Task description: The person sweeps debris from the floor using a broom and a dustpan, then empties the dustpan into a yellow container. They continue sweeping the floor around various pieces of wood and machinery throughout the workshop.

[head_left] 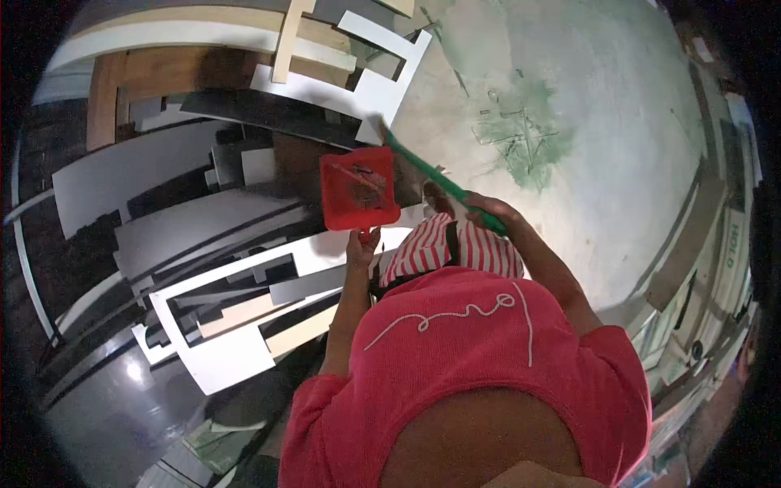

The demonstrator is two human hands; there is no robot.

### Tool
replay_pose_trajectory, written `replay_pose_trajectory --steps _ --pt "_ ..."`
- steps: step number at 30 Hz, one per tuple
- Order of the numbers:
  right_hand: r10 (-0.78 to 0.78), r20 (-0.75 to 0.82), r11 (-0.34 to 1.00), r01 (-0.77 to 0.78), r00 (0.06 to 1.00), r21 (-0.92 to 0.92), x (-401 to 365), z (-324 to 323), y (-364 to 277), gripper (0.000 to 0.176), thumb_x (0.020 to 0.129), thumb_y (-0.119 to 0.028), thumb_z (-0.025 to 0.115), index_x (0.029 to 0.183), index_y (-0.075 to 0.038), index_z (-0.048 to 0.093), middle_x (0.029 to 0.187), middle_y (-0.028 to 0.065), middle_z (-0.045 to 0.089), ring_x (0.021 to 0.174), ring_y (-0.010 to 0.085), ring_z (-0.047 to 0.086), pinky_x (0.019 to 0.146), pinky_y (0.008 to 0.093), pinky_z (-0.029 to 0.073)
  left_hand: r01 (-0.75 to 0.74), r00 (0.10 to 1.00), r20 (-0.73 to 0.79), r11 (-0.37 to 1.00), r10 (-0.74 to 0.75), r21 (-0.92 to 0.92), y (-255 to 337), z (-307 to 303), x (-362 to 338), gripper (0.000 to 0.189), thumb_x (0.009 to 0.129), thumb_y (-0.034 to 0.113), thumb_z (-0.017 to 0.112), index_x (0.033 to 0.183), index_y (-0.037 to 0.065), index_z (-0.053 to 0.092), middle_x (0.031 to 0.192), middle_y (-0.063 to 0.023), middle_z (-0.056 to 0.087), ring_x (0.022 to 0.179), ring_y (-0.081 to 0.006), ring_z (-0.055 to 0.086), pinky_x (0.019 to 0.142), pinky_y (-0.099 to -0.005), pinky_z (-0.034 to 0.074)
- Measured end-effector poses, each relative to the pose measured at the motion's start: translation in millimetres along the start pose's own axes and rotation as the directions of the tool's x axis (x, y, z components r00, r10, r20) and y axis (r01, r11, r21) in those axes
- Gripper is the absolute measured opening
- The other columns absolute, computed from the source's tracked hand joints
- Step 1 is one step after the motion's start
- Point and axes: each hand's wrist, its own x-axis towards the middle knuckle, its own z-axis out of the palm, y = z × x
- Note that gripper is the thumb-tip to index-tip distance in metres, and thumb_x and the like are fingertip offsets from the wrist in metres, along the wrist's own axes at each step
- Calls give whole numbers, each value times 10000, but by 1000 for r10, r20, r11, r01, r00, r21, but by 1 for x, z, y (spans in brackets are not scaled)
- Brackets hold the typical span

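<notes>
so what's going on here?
A person's left hand holds a red dustpan by its handle, with some dark debris in it. The right hand grips a green-handled brush, its pale tip beyond the pan, near a white cut-out board. Whether the tip touches the board, I can't tell.

Across the front of the pink knit top (455, 358), pale cord lettering (447, 315) in joined script appears to read "love", upside down in this view, with its tall "l" toward the top's right edge and its "e" trailing toward the left edge. Along the length of a pale panel (729, 268), green capitals (734, 242) seem to read "HOLD" or "GOLD"; the first letter is too unclear to settle.
</notes>
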Motion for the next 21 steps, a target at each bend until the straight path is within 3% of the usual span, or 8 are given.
replay_pose_trajectory --steps 3,5,7,8,10,11,15,21 --pt "5 32 994 -2 999 -106 56 -3 -2 399 776 -215 517 1126 -104 359 619 -9 428 465 64 415 379 166 358 -28 1000 10 997 28 76 16 21 2 315 752 172 463 1004 -16 442 911 -183 537 791 -329 558 671 -396 499" --pt "-11 109 986 29 994 -164 72 -21 -4 396 776 -230 518 1119 -108 363 607 -11 423 467 67 421 379 170 360 144 989 26 988 -142 -62 27 21 14 315 746 165 470 1007 -8 441 920 -173 535 784 -316 559 668 -384 501" --pt "-12 35 974 20 999 -228 61 -36 -16 381 778 -230 515 1105 -103 366 611 -4 419 474 71 429 382 172 363 -37 997 75 999 36 14 25 34 6 329 736 159 483 1014 -9 431 927 -182 529 801 -316 555 670 -382 502" --pt "-19 126 976 46 992 -212 66 -76 -9 265 791 -247 492 1007 -105 432 662 47 496 488 109 479 355 210 366 34 987 156 999 -30 -25 27 25 14 333 730 154 482 1014 -13 429 947 -179 527 822 -317 553 675 -382 504" --pt "-194 -37 978 196 980 68 56 -115 4 236 784 -244 509 965 -115 432 625 65 484 422 108 431 348 214 344 29 996 88 1000 -29 -4 24 30 14 337 732 161 492 1015 -9 429 950 -171 527 816 -312 554 675 -379 505" --pt "-9 -79 997 16 997 82 30 -110 -19 252 772 -247 528 972 -117 446 640 67 494 413 111 423 347 214 347 21 1000 17 999 -21 28 26 31 12 340 734 169 502 1017 -6 429 954 -163 528 809 -307 555 674 -376 507" --pt "24 -292 937 80 956 341 1 -149 -17 231 781 -180 523 980 -158 409 638 41 460 423 92 427 351 184 382 1 994 106 1000 2 -25 27 32 11 345 730 188 538 1005 4 438 934 -140 534 778 -289 558 666 -366 510" --pt "-272 -232 926 320 934 201 -38 -100 -7 388 775 -202 537 1096 -202 319 627 -4 376 429 59 371 330 164 340 11 1000 26 1000 -12 11 30 15 27 325 737 218 556 980 25 461 895 -119 544 764 -260 562 635 -366 513"
